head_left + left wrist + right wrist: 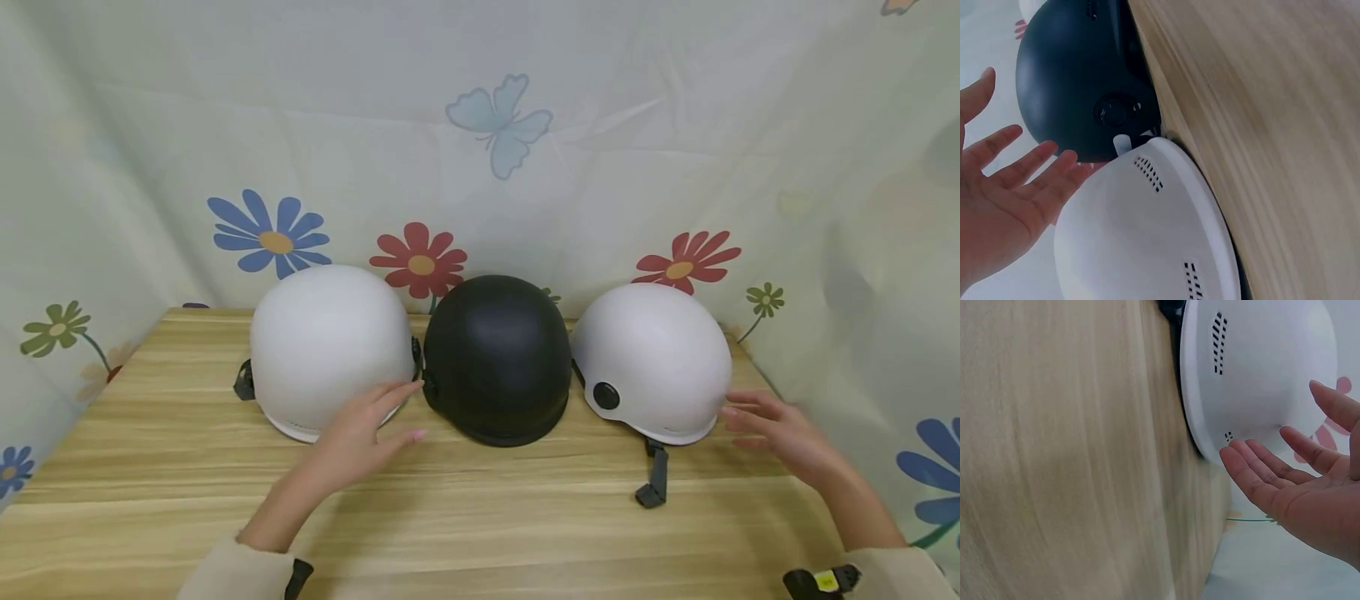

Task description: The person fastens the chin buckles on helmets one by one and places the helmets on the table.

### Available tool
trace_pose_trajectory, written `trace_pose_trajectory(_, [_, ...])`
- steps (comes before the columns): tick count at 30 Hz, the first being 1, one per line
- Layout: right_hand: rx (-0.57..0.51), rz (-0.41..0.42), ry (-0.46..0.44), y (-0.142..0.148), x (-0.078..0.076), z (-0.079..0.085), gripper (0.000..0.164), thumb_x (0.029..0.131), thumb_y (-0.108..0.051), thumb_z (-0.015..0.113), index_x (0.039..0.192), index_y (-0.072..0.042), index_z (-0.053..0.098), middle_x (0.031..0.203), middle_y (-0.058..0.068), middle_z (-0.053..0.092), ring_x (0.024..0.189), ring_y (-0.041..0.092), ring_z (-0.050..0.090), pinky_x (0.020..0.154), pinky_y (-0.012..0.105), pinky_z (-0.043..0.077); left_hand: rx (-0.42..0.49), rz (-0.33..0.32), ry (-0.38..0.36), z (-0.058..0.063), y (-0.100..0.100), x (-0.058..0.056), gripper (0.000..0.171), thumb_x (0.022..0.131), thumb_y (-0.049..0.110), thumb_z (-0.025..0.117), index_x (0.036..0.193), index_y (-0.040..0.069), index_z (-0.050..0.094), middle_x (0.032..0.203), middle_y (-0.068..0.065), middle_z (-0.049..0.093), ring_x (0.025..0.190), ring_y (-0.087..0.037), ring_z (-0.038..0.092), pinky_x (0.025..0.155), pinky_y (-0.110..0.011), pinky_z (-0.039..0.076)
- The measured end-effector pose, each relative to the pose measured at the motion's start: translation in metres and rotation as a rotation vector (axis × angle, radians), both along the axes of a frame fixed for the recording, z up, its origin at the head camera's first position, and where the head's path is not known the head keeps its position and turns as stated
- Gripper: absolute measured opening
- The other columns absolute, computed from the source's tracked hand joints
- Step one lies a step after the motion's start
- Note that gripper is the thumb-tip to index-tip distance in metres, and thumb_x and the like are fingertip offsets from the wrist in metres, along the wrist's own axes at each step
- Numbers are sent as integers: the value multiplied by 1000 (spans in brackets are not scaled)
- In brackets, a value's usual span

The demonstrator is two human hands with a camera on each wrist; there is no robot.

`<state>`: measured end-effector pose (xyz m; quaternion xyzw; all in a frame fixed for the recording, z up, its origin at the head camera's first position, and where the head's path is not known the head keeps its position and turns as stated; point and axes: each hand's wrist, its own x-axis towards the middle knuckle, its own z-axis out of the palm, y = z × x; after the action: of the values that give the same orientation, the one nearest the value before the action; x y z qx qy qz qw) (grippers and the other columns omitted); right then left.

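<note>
Three helmets stand side by side along the back of the table. The left white helmet (330, 342) is beside the black helmet (498, 358), and the right white helmet (660, 358) shows a round black disc and a dangling chin strap (655, 479). My left hand (365, 437) reaches in front of the left white helmet, its fingers spread toward the black helmet's left edge. In the left wrist view its palm faces the helmets and holds nothing. My right hand (780, 433), fingers extended and holding nothing, is at the right side of the right white helmet.
The wooden table (465, 533) runs up to a hanging cloth (300, 142) printed with flowers and a butterfly, which also closes in both sides. A black buckle (243, 382) sticks out left of the left white helmet.
</note>
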<state>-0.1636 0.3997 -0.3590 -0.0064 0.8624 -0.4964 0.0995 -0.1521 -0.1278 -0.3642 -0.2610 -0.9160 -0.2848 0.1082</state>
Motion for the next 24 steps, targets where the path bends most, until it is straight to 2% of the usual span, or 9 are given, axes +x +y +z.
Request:
trace_pose_trajectory(4, [-78, -14, -24, 7, -3, -8, 57, 96, -26, 47, 132, 13, 27, 115, 10, 48, 93, 8, 57, 81, 38, 49, 40, -23, -32, -4, 6, -2, 57, 80, 29, 70, 129, 6, 51, 123, -15, 55, 113, -32, 50, 91, -49, 41])
trace_pose_trajectory(7, [-125, -24, -47, 11, -5, -13, 48, 96, -24, 48, 129, 8, 34, 108, -5, 51, 93, 11, 57, 81, 37, 49, 73, -46, -59, -5, 11, -4, 56, 80, 28, 70, 128, 5, 52, 122, -14, 56, 109, -31, 52, 86, -45, 45])
trace_pose_trajectory(11, [-141, -35, -82, 16, -9, -20, 50, 96, -24, 49, 130, 8, 33, 110, -3, 50, 94, 12, 57, 82, 38, 49, 140, -95, -147, -3, 20, -7, 56, 81, 27, 70, 128, 3, 51, 121, -15, 56, 103, -32, 55, 79, -40, 50])
trace_pose_trajectory(15, [-180, -46, -122, 19, -13, -25, 55, 96, -24, 48, 132, 11, 27, 112, 2, 47, 94, 13, 56, 84, 37, 48, 239, -167, -319, -2, 32, -9, 58, 83, 30, 67, 130, 1, 48, 127, -16, 51, 107, -35, 52, 85, -44, 47])
trace_pose_trajectory(20, [-333, -39, -137, 25, -13, -31, 32, 96, -19, 48, 122, -3, 41, 104, 1, 55, 92, 15, 58, 81, 34, 49, 350, -308, -485, -2, 52, -11, 59, 85, 26, 66, 133, 1, 43, 132, -18, 46, 113, -34, 48, 91, -47, 42])
trace_pose_trajectory(24, [-450, -12, -141, 28, -13, -35, 14, 96, -15, 47, 110, -16, 50, 101, -1, 59, 91, 15, 59, 80, 32, 50, 372, -389, -530, -5, 70, -11, 58, 86, 23, 65, 134, 0, 42, 132, -19, 45, 114, -34, 47, 92, -46, 41])
